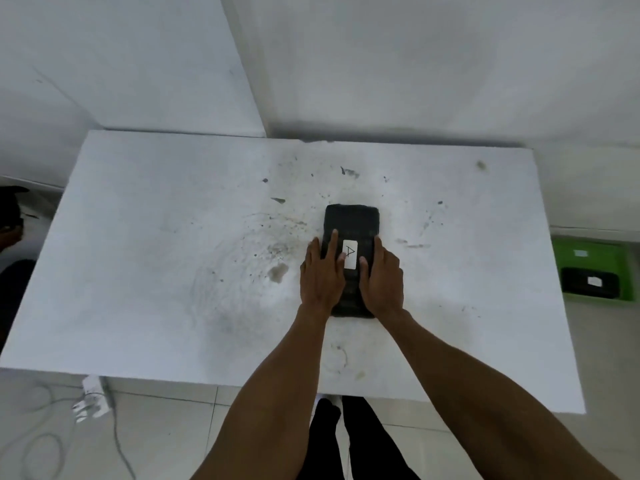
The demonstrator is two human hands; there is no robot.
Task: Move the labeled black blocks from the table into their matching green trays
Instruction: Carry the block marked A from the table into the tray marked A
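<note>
Two hands rest on a black block in the middle of the white table.

The black block (351, 223) lies flat on the table (156, 254), a bit right of the middle, with its long side going from near to far. A white label (349, 254) on top shows the letter A. The left hand (320, 275) lies flat on the block's left side, fingers spread and not closed. The right hand (382, 278) lies on the right side, its fingers curling over the edge; I cannot tell if it is gripping. Far to the right, off the table, sits a green tray (623, 268) with another black block (575, 287) in it.
</note>
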